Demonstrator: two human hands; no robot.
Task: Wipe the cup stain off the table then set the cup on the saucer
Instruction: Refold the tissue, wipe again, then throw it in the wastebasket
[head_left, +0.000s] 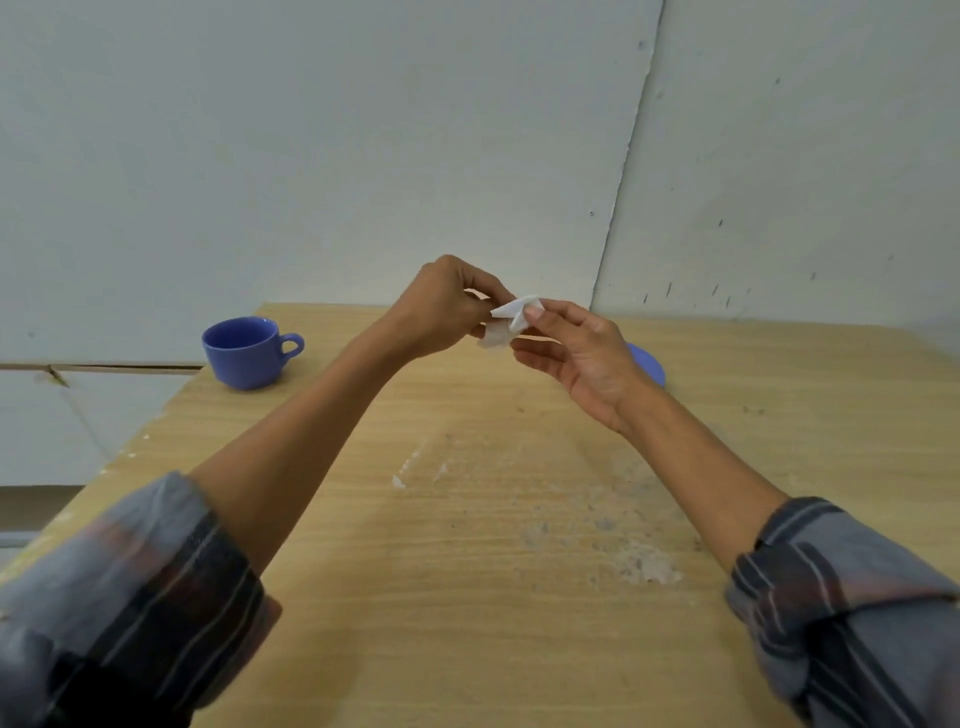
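Note:
A blue cup (248, 352) stands upright near the table's far left corner, its handle pointing right. A blue saucer (649, 365) lies at the far right, mostly hidden behind my right hand (576, 358). Both hands are raised above the middle of the wooden table (467, 597) and pinch a small folded white tissue (506, 325) between them. My left hand (447, 309) grips the tissue's left side; the thumb and forefinger of my right hand hold its right side. Pale whitish marks (644, 566) show on the table, nearer to me on the right.
A white wall rises right behind the table's far edge. The table's left edge runs diagonally from the cup towards me, with a lower white surface beyond it. My rolled-up plaid sleeves fill the bottom corners.

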